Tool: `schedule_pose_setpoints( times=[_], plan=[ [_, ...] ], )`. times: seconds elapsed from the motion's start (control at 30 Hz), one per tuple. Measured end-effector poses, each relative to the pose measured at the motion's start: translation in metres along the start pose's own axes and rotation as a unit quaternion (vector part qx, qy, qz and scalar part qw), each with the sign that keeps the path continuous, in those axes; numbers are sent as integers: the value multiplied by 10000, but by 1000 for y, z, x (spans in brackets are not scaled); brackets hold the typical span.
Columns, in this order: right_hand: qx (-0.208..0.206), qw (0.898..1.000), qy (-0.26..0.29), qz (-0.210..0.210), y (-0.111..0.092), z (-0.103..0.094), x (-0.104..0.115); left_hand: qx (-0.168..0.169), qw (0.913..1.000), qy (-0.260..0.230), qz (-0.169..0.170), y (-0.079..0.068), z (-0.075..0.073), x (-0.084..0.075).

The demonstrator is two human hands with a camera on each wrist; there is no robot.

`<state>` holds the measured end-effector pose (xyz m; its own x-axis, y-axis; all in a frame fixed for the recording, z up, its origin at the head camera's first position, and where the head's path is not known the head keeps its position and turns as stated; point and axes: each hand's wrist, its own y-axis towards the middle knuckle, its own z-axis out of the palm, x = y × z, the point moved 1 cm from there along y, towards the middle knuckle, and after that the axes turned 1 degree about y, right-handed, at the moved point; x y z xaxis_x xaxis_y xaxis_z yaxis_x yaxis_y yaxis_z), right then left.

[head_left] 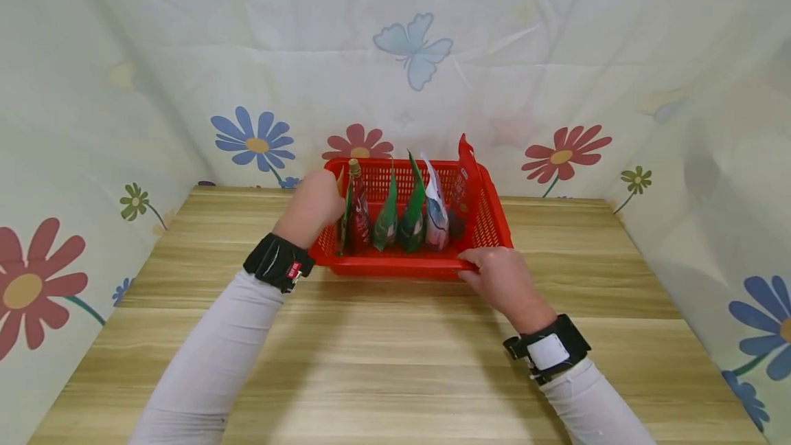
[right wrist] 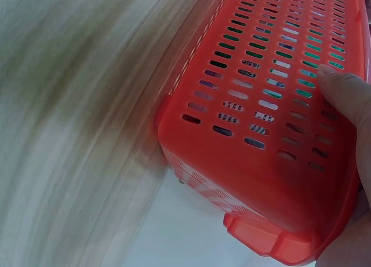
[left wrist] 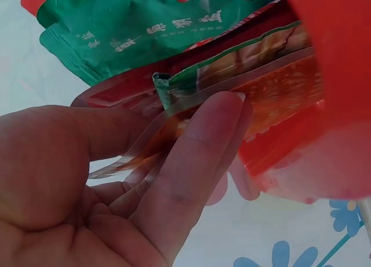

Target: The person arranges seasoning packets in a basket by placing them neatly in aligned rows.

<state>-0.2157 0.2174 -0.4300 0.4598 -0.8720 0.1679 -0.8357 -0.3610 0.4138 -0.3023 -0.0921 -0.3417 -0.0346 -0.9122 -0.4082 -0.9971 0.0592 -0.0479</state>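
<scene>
A red plastic basket [head_left: 402, 266] stands on the table, holding a row of upright packets. At its left end my left hand [head_left: 314, 206] pinches a clear-edged packet with orange contents [left wrist: 284, 84] between thumb and fingers. Right beside that packet are a slim green-edged packet [left wrist: 232, 64] and a dark red one [head_left: 358, 215]. Two green packets [head_left: 412, 218], a white and pink packet [head_left: 436, 222] and a tall red packet [head_left: 466, 184] follow to the right. My right hand [head_left: 503, 280] grips the basket's front rim near the right corner, thumb on the slotted outer wall in the right wrist view.
The wood-grain table [head_left: 395, 362] extends in front of the basket and to both sides. A pale cloth wall [head_left: 296, 53] printed with flowers and a butterfly rises close behind the basket, and similar cloth borders the table left and right.
</scene>
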Motion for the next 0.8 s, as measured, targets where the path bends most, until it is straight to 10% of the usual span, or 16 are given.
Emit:
schedule_pose_setpoints(
  times=[0.8],
  plan=[
    [-11,10000,63,60,-1,1,1,-184,9996,-134,146,-7,3,6]
  ],
)
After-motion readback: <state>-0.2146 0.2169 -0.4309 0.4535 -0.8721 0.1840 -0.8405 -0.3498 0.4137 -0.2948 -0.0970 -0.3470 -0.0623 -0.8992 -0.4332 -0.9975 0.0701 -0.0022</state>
